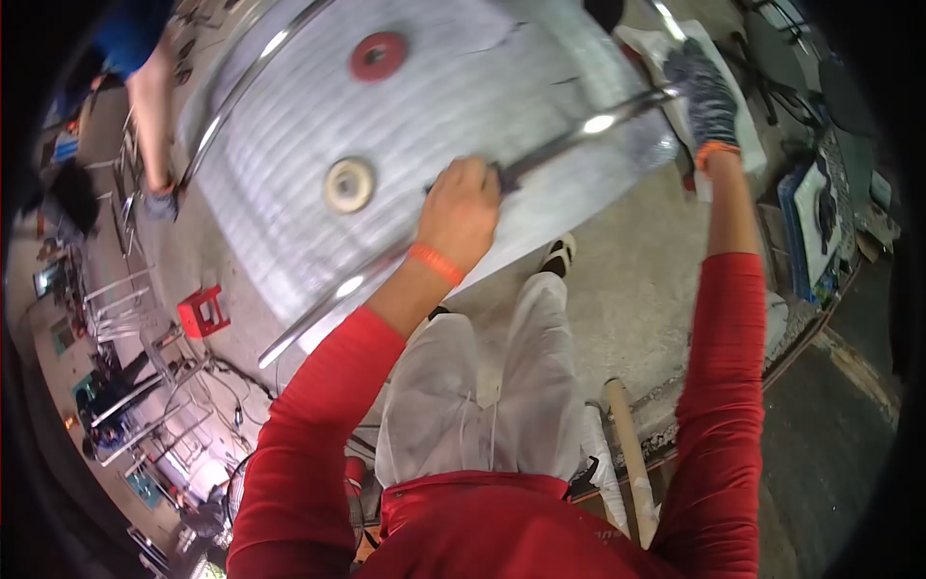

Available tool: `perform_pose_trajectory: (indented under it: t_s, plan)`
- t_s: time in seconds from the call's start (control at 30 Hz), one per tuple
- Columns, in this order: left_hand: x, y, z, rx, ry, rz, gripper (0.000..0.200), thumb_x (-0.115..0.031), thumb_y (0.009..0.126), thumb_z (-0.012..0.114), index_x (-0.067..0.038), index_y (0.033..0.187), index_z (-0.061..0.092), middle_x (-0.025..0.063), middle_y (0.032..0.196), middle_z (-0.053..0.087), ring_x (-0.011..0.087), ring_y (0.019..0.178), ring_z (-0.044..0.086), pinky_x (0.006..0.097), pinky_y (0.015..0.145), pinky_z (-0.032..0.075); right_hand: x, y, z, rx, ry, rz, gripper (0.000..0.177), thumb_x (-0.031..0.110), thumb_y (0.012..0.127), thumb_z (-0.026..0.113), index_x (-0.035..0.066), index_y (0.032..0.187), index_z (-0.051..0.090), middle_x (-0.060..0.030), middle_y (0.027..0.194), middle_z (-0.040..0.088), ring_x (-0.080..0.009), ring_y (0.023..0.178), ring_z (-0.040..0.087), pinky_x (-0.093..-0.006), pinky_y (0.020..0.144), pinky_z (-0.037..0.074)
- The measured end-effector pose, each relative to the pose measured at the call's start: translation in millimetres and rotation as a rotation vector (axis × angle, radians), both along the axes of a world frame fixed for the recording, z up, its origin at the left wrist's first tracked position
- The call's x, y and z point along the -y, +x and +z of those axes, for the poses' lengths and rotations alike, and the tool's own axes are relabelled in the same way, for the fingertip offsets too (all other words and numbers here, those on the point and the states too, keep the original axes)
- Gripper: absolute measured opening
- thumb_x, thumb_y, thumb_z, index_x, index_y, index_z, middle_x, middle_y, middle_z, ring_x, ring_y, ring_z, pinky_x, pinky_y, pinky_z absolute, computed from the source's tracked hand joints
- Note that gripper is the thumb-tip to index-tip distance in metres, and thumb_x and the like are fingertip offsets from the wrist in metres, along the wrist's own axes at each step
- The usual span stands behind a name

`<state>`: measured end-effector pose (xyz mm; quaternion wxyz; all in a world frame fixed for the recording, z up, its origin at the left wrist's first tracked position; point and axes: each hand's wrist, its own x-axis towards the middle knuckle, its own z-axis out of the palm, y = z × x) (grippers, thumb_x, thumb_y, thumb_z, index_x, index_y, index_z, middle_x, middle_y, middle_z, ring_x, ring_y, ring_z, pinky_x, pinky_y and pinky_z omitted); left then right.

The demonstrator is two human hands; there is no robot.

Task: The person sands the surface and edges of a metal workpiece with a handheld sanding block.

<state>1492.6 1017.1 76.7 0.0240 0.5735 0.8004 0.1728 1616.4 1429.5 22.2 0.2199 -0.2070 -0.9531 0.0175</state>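
A shiny metal tube (598,124) runs along the near side of a table covered in pale wrapping sheet (463,87). My left hand (461,212), bare with an orange wristband, is closed on a dark piece pressed against the tube; that piece is mostly hidden under the fingers. My right hand (702,92), in a grey glove, is wrapped round the tube's right end, near where another metal bar (666,19) meets it. A red tape roll (378,56) and a cream tape roll (348,185) lie on the sheet.
Across the table at the left, a co-worker's gloved hand (162,203) is at a curved metal tube (217,125). A red stool (203,312) and metal frames (121,309) stand on the left floor. Cardboard tubes (632,454) lean near my legs; chairs (772,58) are at the right.
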Motion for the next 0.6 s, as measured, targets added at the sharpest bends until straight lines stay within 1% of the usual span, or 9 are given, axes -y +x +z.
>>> perform_pose_trajectory:
  t_s: [0.1, 0.23, 0.3, 0.33, 0.37, 0.4, 0.43, 0.5, 0.6]
  plan:
    - [147.0, -24.2, 1.0, 0.018, -0.127, 0.046, 0.032, -0.01, 0.08, 0.064, 0.006, 0.107, 0.061, 0.0161, 0.095, 0.053, 0.0322, 0.092, 0.055, 0.0418, 0.081, 0.047, 23.8, -0.9, 36.3, -0.127, -0.639, -0.093, 0.043, 0.018, 0.103, 0.038, 0.0, 0.14, 0.049, -0.0111, 0.124, 0.066, -0.0186, 0.113, 0.061, -0.0307, 0.1, 0.044]
    - [377.0, -59.6, 1.1, -0.02, -0.242, 0.152, 0.037, -0.011, 0.082, 0.066, 0.0, 0.117, 0.062, 0.0124, 0.09, 0.056, 0.0302, 0.086, 0.056, 0.0414, 0.075, 0.048, 16.2, -6.5, 35.9, -0.198, -0.809, -0.331, 0.047, 0.031, 0.102, 0.042, 0.002, 0.137, 0.053, -0.0087, 0.116, 0.066, -0.0157, 0.101, 0.061, -0.0283, 0.092, 0.047]
    - [528.8, -84.6, 6.0, -0.018, -0.541, 0.241, 0.019, -0.012, 0.084, 0.065, -0.003, 0.102, 0.066, 0.0127, 0.088, 0.058, 0.0318, 0.082, 0.057, 0.043, 0.069, 0.047, 18.0, -5.6, 39.5, -0.263, -0.919, -0.405, 0.049, 0.037, 0.102, 0.043, 0.004, 0.136, 0.055, -0.0075, 0.111, 0.067, -0.0143, 0.095, 0.061, -0.0272, 0.088, 0.048]
    - [591.9, -99.4, 17.6, -0.032, -0.661, 0.183, 0.013, -0.012, 0.085, 0.064, -0.004, 0.094, 0.067, 0.0128, 0.086, 0.059, 0.0318, 0.081, 0.058, 0.0425, 0.069, 0.048, 20.2, -6.2, 42.6, -0.303, -0.975, -0.442, 0.051, 0.04, 0.102, 0.044, 0.004, 0.135, 0.056, -0.0069, 0.109, 0.067, -0.0136, 0.092, 0.06, -0.0266, 0.086, 0.049]
    - [646.7, -103.1, 27.8, -0.084, -0.68, 0.274, 0.017, -0.012, 0.085, 0.064, -0.004, 0.099, 0.068, 0.0126, 0.085, 0.06, 0.0307, 0.081, 0.06, 0.0415, 0.07, 0.05, 18.8, -5.2, 41.1, -0.341, -1.026, -0.463, 0.052, 0.044, 0.102, 0.045, 0.005, 0.134, 0.057, -0.0063, 0.107, 0.067, -0.0129, 0.089, 0.06, -0.026, 0.084, 0.049]
    - [636.5, -103.8, 55.2, -0.178, -0.609, 0.324, 0.024, -0.01, 0.082, 0.066, -0.004, 0.105, 0.068, 0.0116, 0.087, 0.061, 0.0303, 0.081, 0.06, 0.0402, 0.072, 0.051, 46.1, -14.7, 61.3, -0.33, -1.061, -0.577, 0.058, 0.055, 0.099, 0.046, 0.009, 0.128, 0.063, -0.0041, 0.097, 0.066, -0.0101, 0.079, 0.057, -0.0244, 0.076, 0.048]
    - [614.4, -101.3, 73.1, -0.219, -0.58, 0.472, 0.034, -0.009, 0.078, 0.071, -0.003, 0.112, 0.066, 0.0121, 0.093, 0.063, 0.0304, 0.085, 0.061, 0.0399, 0.074, 0.051, 40.2, -8.6, 59.4, -0.316, -1.035, -0.574, 0.056, 0.054, 0.099, 0.046, 0.009, 0.128, 0.063, -0.0045, 0.097, 0.066, -0.0108, 0.08, 0.057, -0.0249, 0.077, 0.048]
    - [546.7, -93.5, 93.3, -0.139, -0.334, 0.526, 0.039, -0.008, 0.075, 0.074, -0.002, 0.112, 0.066, 0.0132, 0.098, 0.063, 0.0306, 0.089, 0.061, 0.0399, 0.076, 0.051, 28.2, -7.1, 50.0, -0.266, -0.983, -0.533, 0.054, 0.051, 0.098, 0.046, 0.008, 0.126, 0.063, -0.0051, 0.098, 0.066, -0.0123, 0.082, 0.058, -0.026, 0.078, 0.048]
    - [457.3, -74.0, 84.4, -0.049, -0.237, 0.35, 0.041, -0.007, 0.073, 0.075, 0.0, 0.112, 0.065, 0.0134, 0.099, 0.062, 0.0318, 0.09, 0.061, 0.0408, 0.079, 0.051, 21.8, -5.9, 47.7, -0.226, -0.934, -0.506, 0.05, 0.046, 0.098, 0.046, 0.008, 0.124, 0.064, -0.0061, 0.1, 0.066, -0.0144, 0.085, 0.058, -0.0275, 0.081, 0.048]
